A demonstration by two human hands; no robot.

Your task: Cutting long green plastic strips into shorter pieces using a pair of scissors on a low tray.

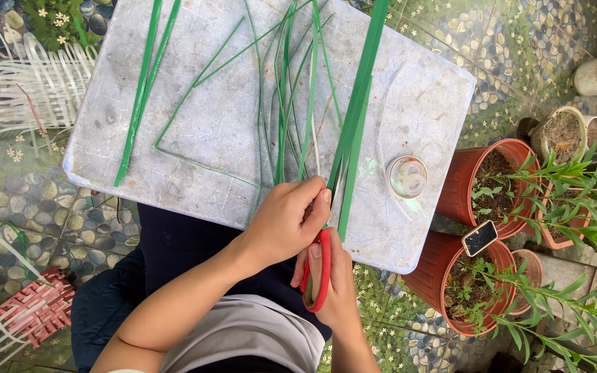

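My left hand (286, 221) pinches the near end of a long green plastic strip (357, 110) at the front edge of a white board (416, 97). My right hand (333, 283) sits just under it, closed on red-handled scissors (320, 273) whose blades are hidden behind my left fingers. Several more green strips (281, 90), wide and thin, lie spread across the board, and two wide ones (143, 83) lie at its left.
A small round white tub (407, 177) stands on the board's right side. Terracotta pots with plants (492, 186) crowd the right, with a phone (479, 237) resting on one pot. White woven strips (36, 83) lie at upper left, a red-and-white woven piece (29, 311) at lower left.
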